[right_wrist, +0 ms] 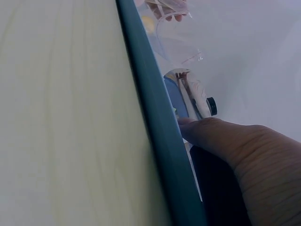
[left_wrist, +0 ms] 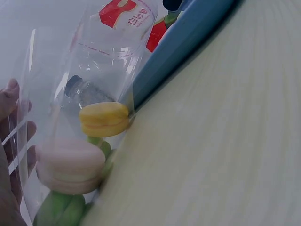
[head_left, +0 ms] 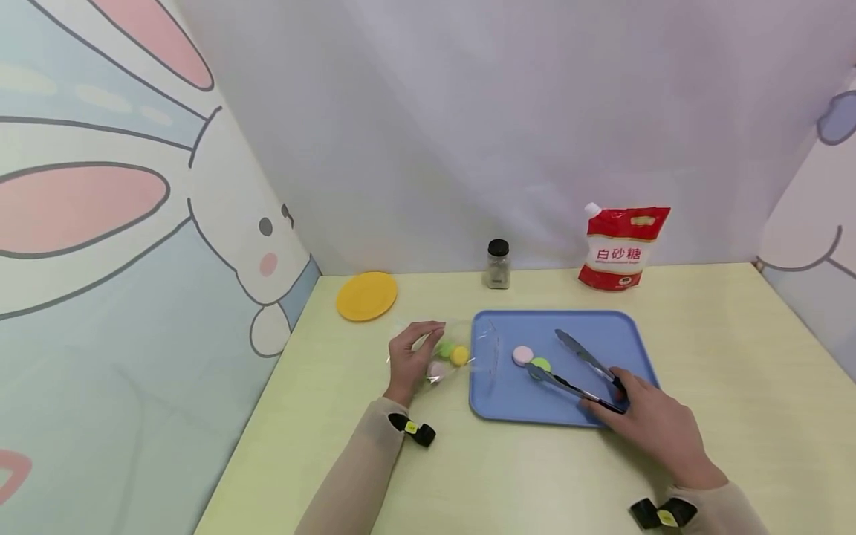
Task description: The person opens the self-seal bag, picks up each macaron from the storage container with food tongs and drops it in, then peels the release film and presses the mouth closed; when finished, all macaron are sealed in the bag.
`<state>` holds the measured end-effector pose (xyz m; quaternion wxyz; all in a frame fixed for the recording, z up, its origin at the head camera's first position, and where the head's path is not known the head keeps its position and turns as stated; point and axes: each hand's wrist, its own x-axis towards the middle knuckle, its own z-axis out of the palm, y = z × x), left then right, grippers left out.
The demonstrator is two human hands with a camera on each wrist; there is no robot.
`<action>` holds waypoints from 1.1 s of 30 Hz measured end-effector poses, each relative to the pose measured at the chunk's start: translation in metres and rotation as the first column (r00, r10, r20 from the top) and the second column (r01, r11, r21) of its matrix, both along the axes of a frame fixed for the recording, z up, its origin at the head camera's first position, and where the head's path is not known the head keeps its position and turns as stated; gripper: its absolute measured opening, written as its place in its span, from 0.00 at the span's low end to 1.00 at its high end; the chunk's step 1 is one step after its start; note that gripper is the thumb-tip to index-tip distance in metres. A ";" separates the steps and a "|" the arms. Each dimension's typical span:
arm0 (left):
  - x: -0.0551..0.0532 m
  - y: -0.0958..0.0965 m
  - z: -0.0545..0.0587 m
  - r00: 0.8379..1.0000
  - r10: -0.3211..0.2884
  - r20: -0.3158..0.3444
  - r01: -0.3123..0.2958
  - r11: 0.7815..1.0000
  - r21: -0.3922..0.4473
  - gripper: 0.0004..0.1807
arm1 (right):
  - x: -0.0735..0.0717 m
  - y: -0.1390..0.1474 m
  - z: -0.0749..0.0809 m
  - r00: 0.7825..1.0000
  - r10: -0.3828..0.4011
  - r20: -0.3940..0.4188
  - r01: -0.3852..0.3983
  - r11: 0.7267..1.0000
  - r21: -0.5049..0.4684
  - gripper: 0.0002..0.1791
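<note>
My left hand (head_left: 409, 360) pinches the edge of a clear plastic bag (left_wrist: 110, 40), whose mouth overlaps the left rim of a blue tray (head_left: 602, 327). Inside the bag lie several macarons, among them a yellow macaron (head_left: 459, 356), a pink macaron (left_wrist: 70, 165) and a green macaron (head_left: 445, 348). Over the tray's right front, my right hand (head_left: 658, 427) holds a pair of tongs (head_left: 568, 384) with its arms spread. The tip of the near arm overlaps a green macaron (head_left: 542, 364) on the tray. Touching that one on the left is a pink macaron (head_left: 522, 356).
A yellow plate (head_left: 366, 296) lies at the back left of the table. Behind the tray stand a small glass jar (head_left: 498, 271) with a black lid and a red and white sugar pouch (head_left: 618, 253). Patterned walls border the table's sides.
</note>
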<state>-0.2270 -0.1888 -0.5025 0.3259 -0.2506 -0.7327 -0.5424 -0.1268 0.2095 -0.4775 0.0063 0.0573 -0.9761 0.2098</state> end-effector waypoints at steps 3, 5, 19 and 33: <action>0.001 0.002 0.001 1.000 0.009 -0.009 -0.009 1.000 0.002 0.08 | 0.001 0.000 0.000 1.000 0.001 0.009 -0.001 1.000 -0.007 0.53; 0.002 0.003 0.001 1.000 0.007 -0.012 -0.007 1.000 0.002 0.09 | 0.002 0.001 -0.001 1.000 0.002 0.014 -0.002 1.000 -0.006 0.52; 0.001 0.002 0.001 1.000 0.003 -0.006 -0.003 1.000 0.002 0.09 | 0.002 0.000 0.000 1.000 0.002 -0.007 -0.002 1.000 -0.003 0.52; 0.007 0.005 0.012 1.000 -0.004 -0.030 0.004 1.000 0.003 0.08 | 0.005 -0.001 0.005 1.000 0.007 0.029 -0.010 0.995 0.101 0.54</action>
